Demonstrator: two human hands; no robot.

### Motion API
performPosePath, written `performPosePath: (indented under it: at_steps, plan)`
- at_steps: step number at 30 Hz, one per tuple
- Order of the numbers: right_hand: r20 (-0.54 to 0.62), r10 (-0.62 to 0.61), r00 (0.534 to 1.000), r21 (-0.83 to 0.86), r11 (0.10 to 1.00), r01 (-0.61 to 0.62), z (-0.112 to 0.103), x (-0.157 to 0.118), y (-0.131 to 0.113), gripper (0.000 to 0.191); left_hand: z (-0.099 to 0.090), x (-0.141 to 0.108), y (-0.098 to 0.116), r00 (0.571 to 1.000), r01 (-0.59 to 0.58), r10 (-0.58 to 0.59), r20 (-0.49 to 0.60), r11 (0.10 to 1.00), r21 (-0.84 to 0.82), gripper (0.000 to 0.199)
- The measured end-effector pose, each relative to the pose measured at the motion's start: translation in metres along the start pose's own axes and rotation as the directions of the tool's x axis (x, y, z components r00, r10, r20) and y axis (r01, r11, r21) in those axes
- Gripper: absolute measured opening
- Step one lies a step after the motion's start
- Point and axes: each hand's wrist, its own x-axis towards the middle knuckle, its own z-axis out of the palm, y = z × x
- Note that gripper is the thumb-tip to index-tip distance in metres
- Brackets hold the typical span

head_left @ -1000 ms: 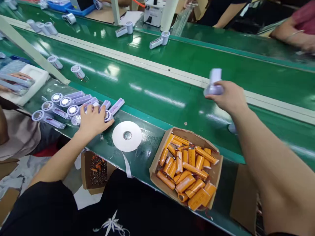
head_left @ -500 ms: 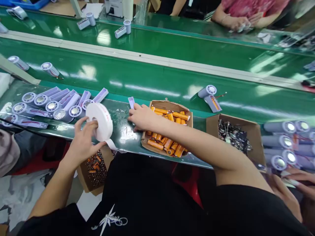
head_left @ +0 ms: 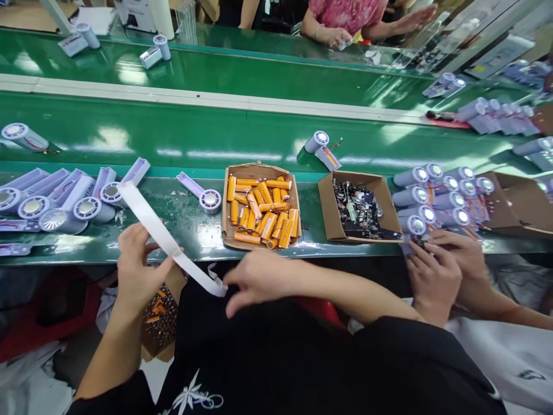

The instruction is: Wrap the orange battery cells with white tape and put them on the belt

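Note:
My left hand [head_left: 138, 259] is closed on a roll of white tape [head_left: 149, 216], seen nearly edge-on. A strip of the tape runs down to the right, to the fingertips of my right hand [head_left: 259, 279]. Those fingers are curled at the crumpled end of the strip, and my thumb sits lower, apart from the index finger. Beyond my hands, a lilac handheld fan housing [head_left: 210, 200] lies on the bench with its handle open. To its right stands a cardboard box [head_left: 225, 230] of orange wrapped battery cells [head_left: 259, 210].
Several lilac fan housings [head_left: 56, 202] lie at the left. A box of small electronic parts [head_left: 328, 216] stands right of the batteries. Beside grouped fans [head_left: 415, 199], a co-worker's hands [head_left: 436, 271] handle a small part. A green conveyor [head_left: 242, 135] runs behind the bench.
My right hand has left the fan housing beside the battery box and come down toward my body to the tape's end. The tape roll has turned edge-on. The view has shifted right.

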Motion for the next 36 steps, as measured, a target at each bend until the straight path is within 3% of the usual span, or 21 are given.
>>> performPosePath:
  at_steps: [1, 2, 4, 5, 6, 7, 10, 11, 13, 15, 17, 19, 21, 24, 27, 30, 32, 36]
  plan:
    - [-0.098, 0.131, 0.987, -0.045, 0.990, -0.136, -0.012, -0.002, 0.010, 0.038, 0.005, 0.003, 0.000, 1.000, -0.024, 0.024, -0.017, 1.000, 0.000, 0.065]
    - [-0.205, 0.277, 0.939, -0.089, 0.950, -0.300, -0.024, -0.002, 0.022, 0.041, 0.011, 0.006, 0.002, 0.998, -0.064, 0.064, -0.025, 0.998, 0.015, 0.063]
    - [-0.349, 0.517, 0.781, -0.160, 0.789, -0.594, -0.043, 0.005, 0.046, 0.050, 0.023, 0.012, 0.008, 0.984, -0.175, 0.176, -0.018, 0.982, 0.073, 0.059]
    - [-0.366, 0.585, 0.723, -0.180, 0.718, -0.672, -0.049, 0.009, 0.058, 0.053, 0.028, 0.014, 0.013, 0.975, -0.220, 0.222, -0.012, 0.970, 0.100, 0.058]
    - [-0.359, 0.623, 0.695, -0.183, 0.683, -0.707, -0.053, 0.013, 0.068, 0.054, 0.032, 0.015, 0.017, 0.968, -0.249, 0.251, -0.009, 0.962, 0.116, 0.056]
    - [-0.340, 0.633, 0.695, -0.163, 0.689, -0.707, -0.055, 0.015, 0.077, 0.051, 0.035, 0.015, 0.020, 0.964, -0.263, 0.265, -0.007, 0.957, 0.123, 0.056]
    - [-0.352, 0.587, 0.729, 0.086, 0.796, -0.600, -0.056, 0.004, 0.097, 0.036, 0.035, 0.013, 0.025, 0.961, -0.274, 0.276, 0.004, 0.953, 0.130, 0.055]
    - [-0.420, 0.560, 0.714, 0.210, 0.825, -0.524, -0.055, -0.006, 0.101, 0.035, 0.033, 0.011, 0.025, 0.960, -0.277, 0.279, 0.008, 0.951, 0.136, 0.054]
    - [-0.575, 0.521, 0.631, 0.443, 0.846, -0.295, -0.052, -0.027, 0.106, 0.038, 0.028, 0.007, 0.022, 0.959, -0.283, 0.285, 0.014, 0.947, 0.151, 0.053]
    - [-0.640, 0.515, 0.571, 0.609, 0.792, -0.031, -0.045, -0.046, 0.105, 0.038, 0.025, 0.005, 0.020, 0.959, -0.283, 0.282, 0.026, 0.944, 0.168, 0.053]
    - [-0.634, 0.521, 0.571, 0.715, 0.676, 0.178, -0.036, -0.056, 0.098, 0.040, 0.025, 0.005, 0.021, 0.957, -0.289, 0.287, 0.036, 0.940, 0.181, 0.054]
    - [-0.662, 0.528, 0.532, 0.735, 0.598, 0.320, -0.027, -0.058, 0.089, 0.046, 0.028, 0.007, 0.025, 0.951, -0.309, 0.305, 0.048, 0.932, 0.190, 0.053]
    - [-0.711, 0.525, 0.467, 0.699, 0.595, 0.397, -0.017, -0.054, 0.078, 0.054, 0.032, 0.009, 0.033, 0.944, -0.329, 0.322, 0.065, 0.925, 0.192, 0.051]
    - [-0.732, 0.512, 0.449, 0.675, 0.634, 0.377, -0.003, -0.047, 0.064, 0.063, 0.035, 0.010, 0.046, 0.934, -0.356, 0.339, 0.115, 0.914, 0.194, 0.051]
    - [-0.717, 0.475, 0.511, 0.674, 0.660, 0.332, 0.007, -0.045, 0.052, 0.058, 0.033, 0.011, 0.055, 0.904, -0.419, 0.385, 0.185, 0.884, 0.206, 0.053]
    - [-0.664, 0.466, 0.585, 0.723, 0.598, 0.345, 0.012, -0.046, 0.042, 0.052, 0.028, 0.013, 0.059, 0.867, -0.486, 0.432, 0.249, 0.842, 0.235, 0.053]
    - [-0.652, 0.496, 0.573, 0.727, 0.623, 0.289, 0.013, -0.046, 0.039, 0.057, 0.026, 0.015, 0.060, 0.853, -0.510, 0.445, 0.271, 0.822, 0.255, 0.053]
    - [-0.709, 0.486, 0.510, 0.623, 0.771, 0.132, 0.013, -0.045, 0.037, 0.063, 0.025, 0.015, 0.060, 0.852, -0.513, 0.442, 0.281, 0.814, 0.273, 0.056]
